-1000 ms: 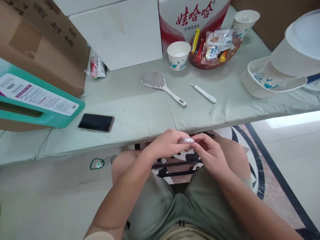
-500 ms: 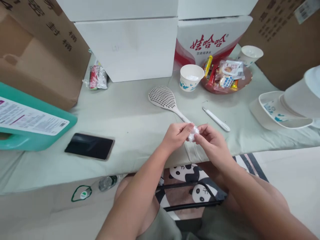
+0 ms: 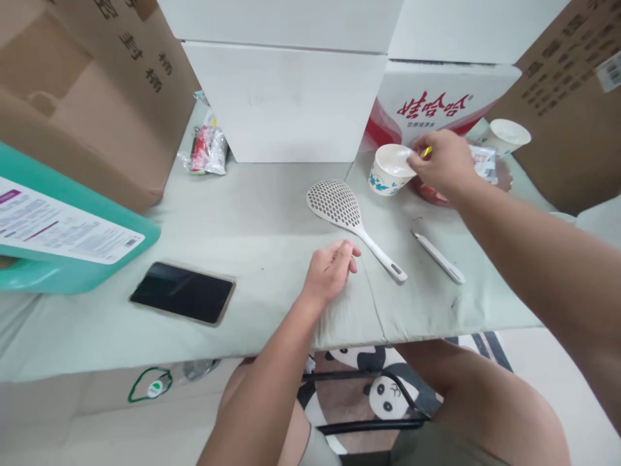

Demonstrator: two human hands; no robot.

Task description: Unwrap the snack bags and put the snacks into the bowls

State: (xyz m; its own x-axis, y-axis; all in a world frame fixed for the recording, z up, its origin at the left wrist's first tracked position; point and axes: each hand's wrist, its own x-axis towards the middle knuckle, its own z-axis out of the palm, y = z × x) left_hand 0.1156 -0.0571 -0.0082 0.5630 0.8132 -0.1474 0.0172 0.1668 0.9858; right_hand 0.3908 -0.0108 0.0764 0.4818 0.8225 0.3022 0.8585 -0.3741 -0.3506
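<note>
My right hand [image 3: 440, 160] reaches over the snack bowl, its fingers pinched together at the right rim of a white paper cup [image 3: 386, 177] with blue leaf prints. Something whitish and clear shows inside the cup. My left hand [image 3: 332, 268] rests near the table's front edge, fingers curled in and thumb against them; nothing shows in it. Just right of it lies a white slotted skimmer [image 3: 334, 202], handle toward me. A slim white tool [image 3: 439, 257] with a thin metal tip lies farther right. The clear bubble-wrap piece is out of sight.
Behind my right hand is a reddish bowl [image 3: 504, 176] of wrapped snacks, with another paper cup [image 3: 509, 134] beyond. White boxes [image 3: 286, 103] and brown cartons [image 3: 111, 123] wall the back. On the left are a phone [image 3: 182, 291], a green jug [image 3: 92, 243] and wrapped packets [image 3: 208, 149].
My hands have parted. The right went from the bubble wrap up to the paper cup; the left stayed low, slightly left, without the wrap. The skimmer's handle is now uncovered. The view shifted slightly.
</note>
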